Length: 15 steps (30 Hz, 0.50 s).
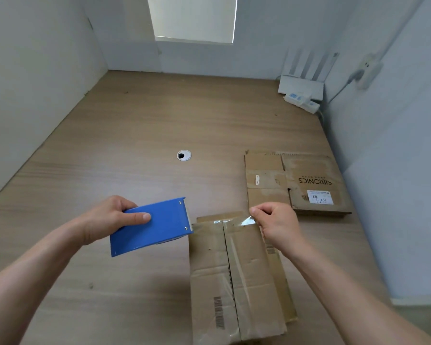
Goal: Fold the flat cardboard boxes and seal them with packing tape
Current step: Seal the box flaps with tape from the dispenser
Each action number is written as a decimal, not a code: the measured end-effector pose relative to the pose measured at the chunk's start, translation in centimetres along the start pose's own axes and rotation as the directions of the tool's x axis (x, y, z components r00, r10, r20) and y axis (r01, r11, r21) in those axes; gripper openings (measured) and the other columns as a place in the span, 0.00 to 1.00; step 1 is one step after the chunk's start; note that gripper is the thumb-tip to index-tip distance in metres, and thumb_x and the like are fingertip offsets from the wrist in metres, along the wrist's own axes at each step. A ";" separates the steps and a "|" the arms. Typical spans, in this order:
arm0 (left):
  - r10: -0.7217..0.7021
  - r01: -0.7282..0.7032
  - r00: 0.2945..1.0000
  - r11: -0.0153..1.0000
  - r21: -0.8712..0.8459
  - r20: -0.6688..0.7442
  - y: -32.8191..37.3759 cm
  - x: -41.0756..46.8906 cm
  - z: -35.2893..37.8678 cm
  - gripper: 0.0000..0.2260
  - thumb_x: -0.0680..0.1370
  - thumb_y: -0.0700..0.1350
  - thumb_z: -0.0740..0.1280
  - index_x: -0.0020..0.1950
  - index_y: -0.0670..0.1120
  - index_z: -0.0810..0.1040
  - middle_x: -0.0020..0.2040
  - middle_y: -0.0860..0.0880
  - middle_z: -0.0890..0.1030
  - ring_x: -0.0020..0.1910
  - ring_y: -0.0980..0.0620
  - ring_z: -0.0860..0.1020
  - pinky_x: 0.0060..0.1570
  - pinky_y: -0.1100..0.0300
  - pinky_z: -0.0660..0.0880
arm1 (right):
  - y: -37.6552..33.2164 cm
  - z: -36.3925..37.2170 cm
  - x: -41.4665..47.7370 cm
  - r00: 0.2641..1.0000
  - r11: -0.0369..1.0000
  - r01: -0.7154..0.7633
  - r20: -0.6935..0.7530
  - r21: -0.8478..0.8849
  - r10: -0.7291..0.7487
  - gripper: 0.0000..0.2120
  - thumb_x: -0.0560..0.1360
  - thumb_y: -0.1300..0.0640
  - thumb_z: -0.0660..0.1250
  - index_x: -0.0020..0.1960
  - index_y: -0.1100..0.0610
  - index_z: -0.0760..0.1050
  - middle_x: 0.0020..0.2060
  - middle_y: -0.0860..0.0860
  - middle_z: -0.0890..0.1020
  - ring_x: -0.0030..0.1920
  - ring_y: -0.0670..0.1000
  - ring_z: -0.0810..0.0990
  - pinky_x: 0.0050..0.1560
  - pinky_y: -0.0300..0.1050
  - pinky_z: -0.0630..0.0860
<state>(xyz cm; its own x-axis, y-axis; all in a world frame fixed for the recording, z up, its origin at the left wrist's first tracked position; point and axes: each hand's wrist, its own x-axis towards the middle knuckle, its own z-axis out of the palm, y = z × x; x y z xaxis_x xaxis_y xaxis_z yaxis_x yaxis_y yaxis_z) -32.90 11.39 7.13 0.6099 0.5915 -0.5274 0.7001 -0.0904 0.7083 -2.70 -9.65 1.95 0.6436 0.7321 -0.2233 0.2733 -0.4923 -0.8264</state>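
My left hand (110, 217) grips a blue tape dispenser (152, 227) just left of a folded cardboard box (237, 275) that stands near the table's front edge. Its two top flaps meet along a centre seam. A strip of clear packing tape (232, 222) stretches from the dispenser across the far end of the box top. My right hand (276, 224) pinches the free end of that tape at the box's far right corner. A flat cardboard box (296, 183) printed SIBIONICS lies on the table behind and to the right.
The wooden table (135, 145) has a round cable grommet (184, 155) in its middle. A white router (301, 88) with antennas and an adapter sit in the back right corner. White walls close in on the left, back and right.
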 end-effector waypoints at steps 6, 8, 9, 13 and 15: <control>-0.024 0.024 1.000 1.000 -0.017 0.014 -0.1 1.2 1.3 0.29 0.58 0.68 0.72 0.36 0.41 0.81 0.31 0.47 0.78 0.28 0.52 0.72 0.31 0.61 0.64 | 0.2 0.3 -1.0 0.994 0.986 -0.001 -0.106 -0.165 -0.017 0.14 0.76 0.52 0.71 0.62 0.52 0.81 0.31 0.47 0.79 0.41 0.48 0.79 0.49 0.47 0.75; -0.027 0.027 1.000 0.999 -0.020 0.000 -0.1 1.5 1.6 0.30 0.58 0.68 0.72 0.36 0.40 0.81 0.30 0.48 0.77 0.27 0.53 0.72 0.30 0.62 0.64 | 0.5 0.4 -1.1 0.989 0.965 -0.017 -0.143 -0.262 -0.022 0.22 0.76 0.47 0.70 0.69 0.50 0.75 0.36 0.49 0.82 0.44 0.51 0.81 0.51 0.49 0.76; -0.024 0.024 1.000 0.999 -0.029 -0.007 -0.1 1.5 1.6 0.31 0.58 0.68 0.71 0.37 0.38 0.81 0.30 0.48 0.77 0.27 0.53 0.71 0.30 0.62 0.63 | 0.7 0.5 -1.1 0.986 0.950 -0.033 -0.164 -0.309 -0.019 0.23 0.76 0.44 0.69 0.70 0.49 0.74 0.42 0.51 0.84 0.48 0.53 0.81 0.52 0.50 0.77; -0.029 0.029 1.000 0.999 -0.039 -0.001 0.0 1.5 1.9 0.23 0.69 0.63 0.74 0.37 0.42 0.82 0.29 0.50 0.79 0.26 0.56 0.73 0.30 0.64 0.65 | 2.1 1.6 -1.5 0.984 0.994 -0.072 -0.166 -0.076 0.058 0.19 0.78 0.47 0.68 0.67 0.53 0.77 0.53 0.52 0.84 0.54 0.52 0.81 0.57 0.48 0.75; -0.031 0.031 1.000 0.999 -0.016 0.001 0.0 1.5 1.9 0.17 0.74 0.58 0.74 0.34 0.46 0.83 0.29 0.51 0.79 0.26 0.56 0.74 0.30 0.64 0.66 | 2.4 2.5 -1.6 0.969 0.978 -0.165 -0.166 0.126 0.185 0.17 0.80 0.51 0.66 0.66 0.56 0.77 0.59 0.52 0.82 0.61 0.52 0.79 0.65 0.49 0.73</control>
<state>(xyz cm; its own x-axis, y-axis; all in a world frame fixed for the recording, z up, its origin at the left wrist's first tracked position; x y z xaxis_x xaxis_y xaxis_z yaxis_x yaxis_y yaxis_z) -31.28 10.77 5.48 0.5881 0.5935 -0.5495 0.7126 -0.0588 0.6991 -4.86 -10.90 -0.98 0.7928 0.5397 -0.2831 0.0711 -0.5433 -0.8365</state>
